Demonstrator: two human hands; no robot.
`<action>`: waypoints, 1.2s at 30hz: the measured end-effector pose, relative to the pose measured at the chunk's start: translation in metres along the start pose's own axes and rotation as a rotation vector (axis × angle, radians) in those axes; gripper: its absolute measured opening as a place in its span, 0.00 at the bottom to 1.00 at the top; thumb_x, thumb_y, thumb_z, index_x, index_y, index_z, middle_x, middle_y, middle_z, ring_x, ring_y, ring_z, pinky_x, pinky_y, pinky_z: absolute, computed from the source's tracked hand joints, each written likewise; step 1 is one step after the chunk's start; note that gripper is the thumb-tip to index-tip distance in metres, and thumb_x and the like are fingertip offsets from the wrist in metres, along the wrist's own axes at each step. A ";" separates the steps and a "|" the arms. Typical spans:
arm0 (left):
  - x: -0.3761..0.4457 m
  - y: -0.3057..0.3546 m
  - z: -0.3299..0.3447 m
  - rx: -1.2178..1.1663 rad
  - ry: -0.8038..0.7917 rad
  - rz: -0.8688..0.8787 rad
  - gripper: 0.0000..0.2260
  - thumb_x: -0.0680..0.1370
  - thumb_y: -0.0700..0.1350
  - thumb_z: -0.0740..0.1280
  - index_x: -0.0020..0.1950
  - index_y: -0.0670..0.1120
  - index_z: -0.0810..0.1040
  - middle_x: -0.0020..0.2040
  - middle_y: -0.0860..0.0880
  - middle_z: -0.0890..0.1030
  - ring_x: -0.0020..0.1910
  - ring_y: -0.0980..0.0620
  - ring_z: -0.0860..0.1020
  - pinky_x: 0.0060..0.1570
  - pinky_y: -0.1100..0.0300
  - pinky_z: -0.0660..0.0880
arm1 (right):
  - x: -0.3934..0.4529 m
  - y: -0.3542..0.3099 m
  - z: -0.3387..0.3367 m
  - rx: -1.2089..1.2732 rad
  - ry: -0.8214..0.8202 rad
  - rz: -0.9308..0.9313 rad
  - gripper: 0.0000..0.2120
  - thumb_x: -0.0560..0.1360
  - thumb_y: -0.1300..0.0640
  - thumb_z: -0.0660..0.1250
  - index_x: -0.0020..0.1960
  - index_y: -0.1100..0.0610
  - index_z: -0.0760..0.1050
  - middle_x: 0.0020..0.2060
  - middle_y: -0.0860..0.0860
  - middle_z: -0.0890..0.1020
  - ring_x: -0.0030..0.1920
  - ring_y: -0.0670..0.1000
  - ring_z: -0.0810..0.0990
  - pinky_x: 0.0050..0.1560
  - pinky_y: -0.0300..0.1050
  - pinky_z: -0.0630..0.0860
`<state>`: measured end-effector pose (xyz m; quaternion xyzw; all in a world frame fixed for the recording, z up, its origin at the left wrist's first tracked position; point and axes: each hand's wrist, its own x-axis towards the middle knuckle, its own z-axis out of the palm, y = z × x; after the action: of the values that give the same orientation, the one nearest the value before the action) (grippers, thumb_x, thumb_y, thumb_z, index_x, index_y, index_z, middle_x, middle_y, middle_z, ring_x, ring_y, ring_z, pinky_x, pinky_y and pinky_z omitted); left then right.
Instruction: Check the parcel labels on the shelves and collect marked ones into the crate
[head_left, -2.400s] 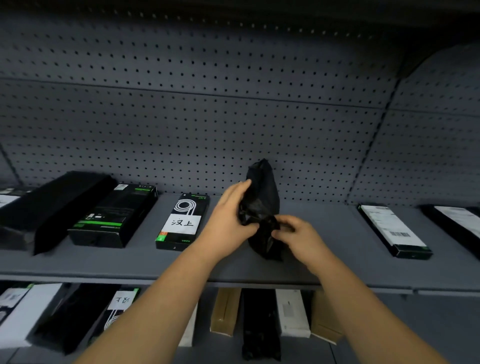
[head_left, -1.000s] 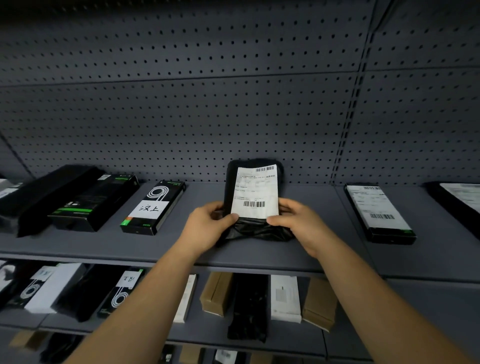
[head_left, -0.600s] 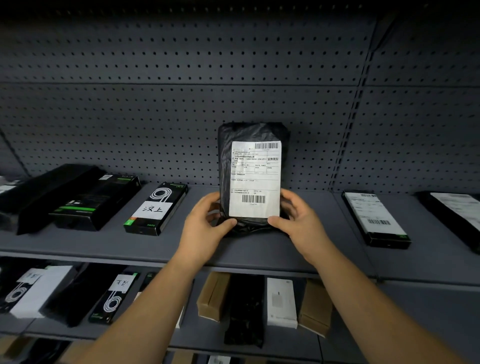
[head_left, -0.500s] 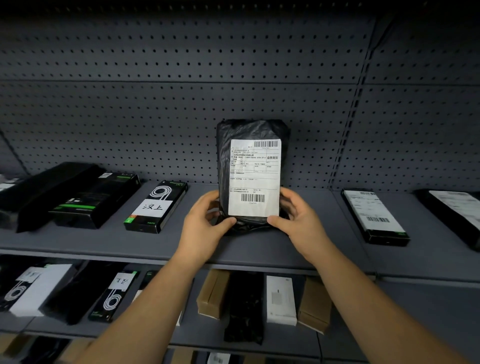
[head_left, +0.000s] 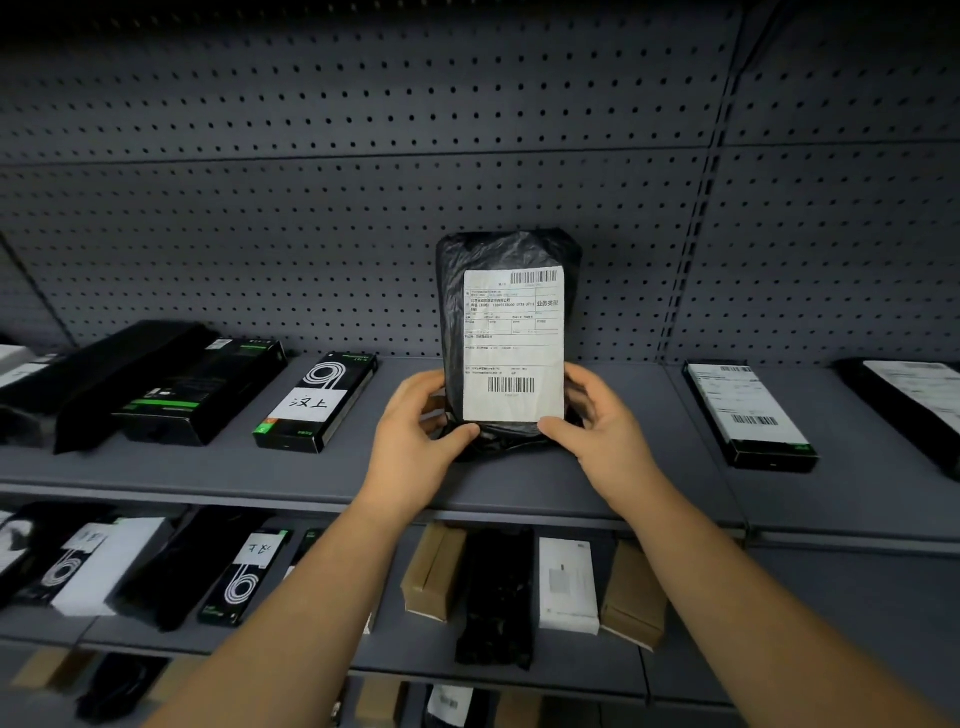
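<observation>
I see a grey shelf (head_left: 519, 483) with a pegboard (head_left: 363, 234) wall behind it. To the left of my hands lies a black box (head_left: 317, 402) bearing a handwritten white tag, with a green-striped box (head_left: 202, 389) just beside it and a long black pack (head_left: 119, 374) further left. To the right lies a flat labelled box (head_left: 748, 415), and another labelled pack (head_left: 914, 400) sits at the frame's right edge. On the lower shelf (head_left: 691, 665), under my forearms, stand brown cartons, a black bag and a white box; I cannot read their labels. Nothing stands between me and the parcel (head_left: 506, 254), a black plastic bag that I hold upright over the middle of the shelf, its white label (head_left: 513, 343) facing me with barcodes at top and bottom. My left hand (head_left: 415, 436) grips the parcel's lower left corner, thumb curled across the front below the label; my right hand (head_left: 602, 431) grips the lower right corner the same way, thumb tip touching the label's bottom edge. The parcel's crumpled bottom hangs close above the shelf; whether it touches I cannot tell. Bare shelf lies on both sides of the parcel, between the tagged box and the flat labelled box, and the shelf's front edge runs just below my wrists. The crate is out of view.
</observation>
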<state>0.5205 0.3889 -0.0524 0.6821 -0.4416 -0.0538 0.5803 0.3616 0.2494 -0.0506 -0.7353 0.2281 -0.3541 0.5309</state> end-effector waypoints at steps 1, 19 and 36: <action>0.000 0.001 0.001 -0.001 0.003 -0.016 0.23 0.71 0.38 0.75 0.63 0.54 0.75 0.62 0.56 0.75 0.59 0.55 0.76 0.60 0.63 0.75 | 0.000 0.001 0.000 -0.014 0.003 0.006 0.28 0.73 0.62 0.72 0.64 0.36 0.70 0.66 0.43 0.76 0.67 0.43 0.72 0.69 0.46 0.68; 0.030 -0.009 0.009 0.278 -0.168 -0.187 0.19 0.75 0.51 0.72 0.65 0.49 0.78 0.62 0.50 0.77 0.58 0.53 0.76 0.59 0.61 0.71 | 0.019 -0.002 0.004 -0.505 -0.027 0.209 0.28 0.79 0.49 0.65 0.77 0.51 0.62 0.71 0.51 0.67 0.69 0.51 0.67 0.61 0.40 0.62; 0.030 -0.106 -0.203 0.449 -0.147 -0.070 0.25 0.72 0.49 0.75 0.67 0.47 0.74 0.62 0.48 0.75 0.64 0.48 0.71 0.64 0.61 0.65 | 0.035 -0.054 0.223 -0.696 -0.124 -0.088 0.18 0.77 0.51 0.68 0.66 0.54 0.75 0.62 0.50 0.74 0.62 0.49 0.73 0.57 0.33 0.62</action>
<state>0.7147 0.5133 -0.0627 0.8033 -0.4596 -0.0236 0.3781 0.5526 0.3804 -0.0313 -0.9014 0.2706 -0.2322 0.2458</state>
